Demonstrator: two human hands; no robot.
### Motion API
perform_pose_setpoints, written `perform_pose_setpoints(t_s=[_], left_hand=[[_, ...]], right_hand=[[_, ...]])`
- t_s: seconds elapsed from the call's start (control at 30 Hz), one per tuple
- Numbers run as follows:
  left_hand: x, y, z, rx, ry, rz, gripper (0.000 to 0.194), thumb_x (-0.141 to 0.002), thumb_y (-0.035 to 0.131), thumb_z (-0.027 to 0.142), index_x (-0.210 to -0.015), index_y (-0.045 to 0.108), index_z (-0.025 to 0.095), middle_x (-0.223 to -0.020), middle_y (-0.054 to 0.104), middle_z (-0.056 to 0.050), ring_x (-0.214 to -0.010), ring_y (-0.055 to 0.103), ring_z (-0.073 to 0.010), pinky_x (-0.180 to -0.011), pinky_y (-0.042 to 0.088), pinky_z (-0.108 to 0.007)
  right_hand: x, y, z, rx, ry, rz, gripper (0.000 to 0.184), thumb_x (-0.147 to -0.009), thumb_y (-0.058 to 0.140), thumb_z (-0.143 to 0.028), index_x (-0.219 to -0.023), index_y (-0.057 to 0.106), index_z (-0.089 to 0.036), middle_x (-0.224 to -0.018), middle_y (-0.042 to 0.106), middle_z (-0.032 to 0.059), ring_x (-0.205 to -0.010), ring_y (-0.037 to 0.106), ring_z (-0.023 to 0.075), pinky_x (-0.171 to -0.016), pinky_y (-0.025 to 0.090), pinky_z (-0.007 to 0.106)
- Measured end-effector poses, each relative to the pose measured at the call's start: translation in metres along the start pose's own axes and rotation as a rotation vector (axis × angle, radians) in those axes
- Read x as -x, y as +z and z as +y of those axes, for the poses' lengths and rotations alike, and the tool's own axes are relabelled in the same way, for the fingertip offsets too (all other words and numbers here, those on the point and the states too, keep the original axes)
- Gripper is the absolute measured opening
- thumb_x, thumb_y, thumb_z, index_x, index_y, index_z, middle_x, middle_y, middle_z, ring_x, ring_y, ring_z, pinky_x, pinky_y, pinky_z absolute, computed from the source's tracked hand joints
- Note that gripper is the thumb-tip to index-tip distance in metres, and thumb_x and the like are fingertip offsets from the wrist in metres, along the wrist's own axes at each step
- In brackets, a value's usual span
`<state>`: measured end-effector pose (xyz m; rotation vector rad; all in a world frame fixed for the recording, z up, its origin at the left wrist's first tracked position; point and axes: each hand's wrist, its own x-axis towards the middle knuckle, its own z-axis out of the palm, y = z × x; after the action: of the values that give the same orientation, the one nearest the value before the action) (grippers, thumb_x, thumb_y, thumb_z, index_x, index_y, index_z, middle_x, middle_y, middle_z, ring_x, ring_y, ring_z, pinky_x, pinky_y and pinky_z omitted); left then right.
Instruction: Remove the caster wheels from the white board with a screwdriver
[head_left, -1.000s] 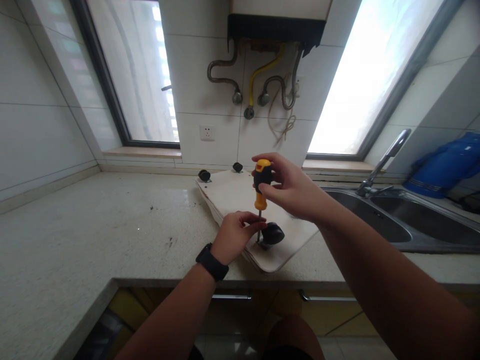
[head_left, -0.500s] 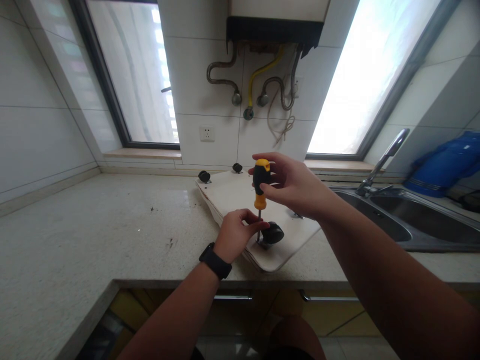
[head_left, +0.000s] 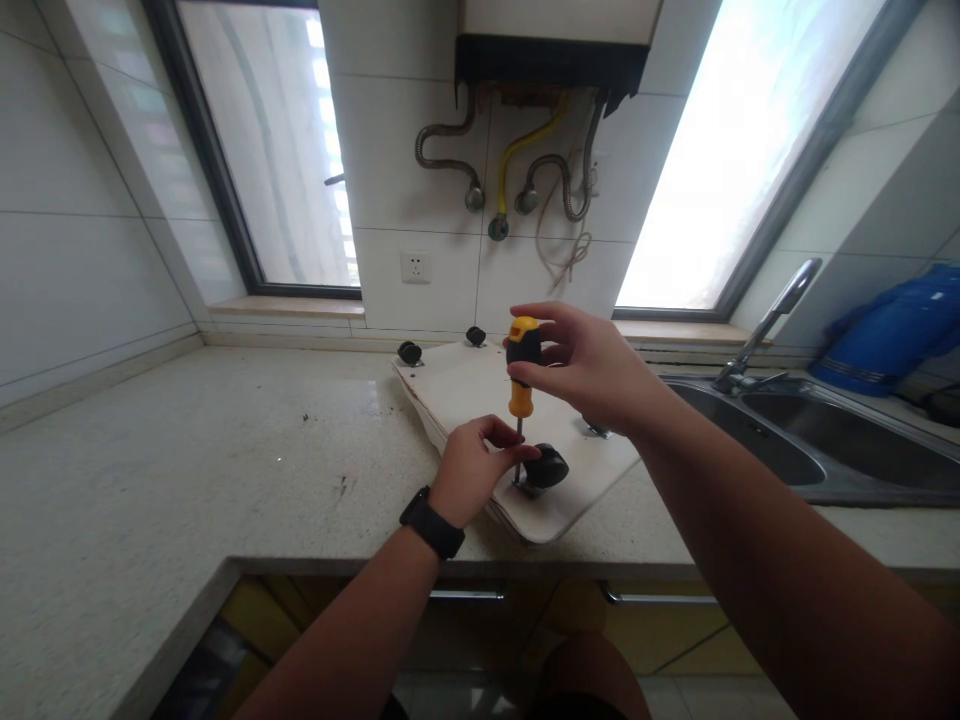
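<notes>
Flanking the screwdriver (head_left: 521,400): black caster (head_left: 549,466)

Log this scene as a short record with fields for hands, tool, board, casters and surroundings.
Right hand: holds the handle of the yellow-and-black screwdriver
Left hand: at the screwdriver's shaft; whether it pinches it is unclear
Wrist: black watch on the left
Tool position: nearly upright, tip down beside the near caster
Board: pale, on the countertop
Far casters: two, black
Right side: sink, faucet

Screwdriver (head_left: 521,402) in right hand (head_left: 589,365) — caster (head_left: 549,466) alongside
</notes>
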<state>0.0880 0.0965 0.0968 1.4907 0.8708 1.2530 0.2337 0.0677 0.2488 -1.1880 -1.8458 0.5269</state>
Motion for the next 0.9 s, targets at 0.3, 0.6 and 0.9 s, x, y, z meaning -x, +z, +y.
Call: perform_pose_setpoints(t_s=[0.3, 0.6, 0.9], left_hand=[[0.009, -0.008, 0.0, -0.144, 0.07, -0.103, 0.028, -0.089, 0.077, 0.041, -0.109, 0.086, 0.025, -0.106, 0.082, -0.01, -0.091, 0.068, -0.0257, -0.08, 0.047, -0.038], [0.003, -0.007, 0.004, -0.122, 0.014, -0.032, 0.018, -0.077, 0.087, 0.038, -0.086, 0.086, 0.022, -0.093, 0.082, -0.009, -0.083, 0.068, -0.0252, -0.081, 0.048, -0.039], [0.002, 0.0, 0.003, -0.016, -0.01, -0.032, 0.033, -0.068, 0.093, 0.045, -0.069, 0.073, 0.019, -0.074, 0.074, -0.004, -0.076, 0.066, -0.0222, -0.076, 0.048, -0.036]], right_hand=[[0.002, 0.005, 0.001, 0.061, -0.004, -0.007, 0.05, -0.087, 0.069, -0.036, -0.135, 0.059, -0.025, -0.122, 0.072, 0.0101, -0.099, 0.071, 0.0248, -0.09, 0.061, 0.048], [0.001, 0.006, -0.007, 0.078, 0.028, 0.033, 0.061, -0.082, 0.077, -0.037, -0.139, 0.061, -0.023, -0.122, 0.072, 0.0117, -0.086, 0.072, 0.0225, -0.083, 0.062, 0.046], [0.002, 0.007, -0.008, 0.164, -0.013, -0.005, 0.054, -0.087, 0.072, -0.05, -0.134, 0.062, -0.026, -0.122, 0.07, 0.0098, -0.101, 0.069, 0.027, -0.093, 0.058, 0.051]])
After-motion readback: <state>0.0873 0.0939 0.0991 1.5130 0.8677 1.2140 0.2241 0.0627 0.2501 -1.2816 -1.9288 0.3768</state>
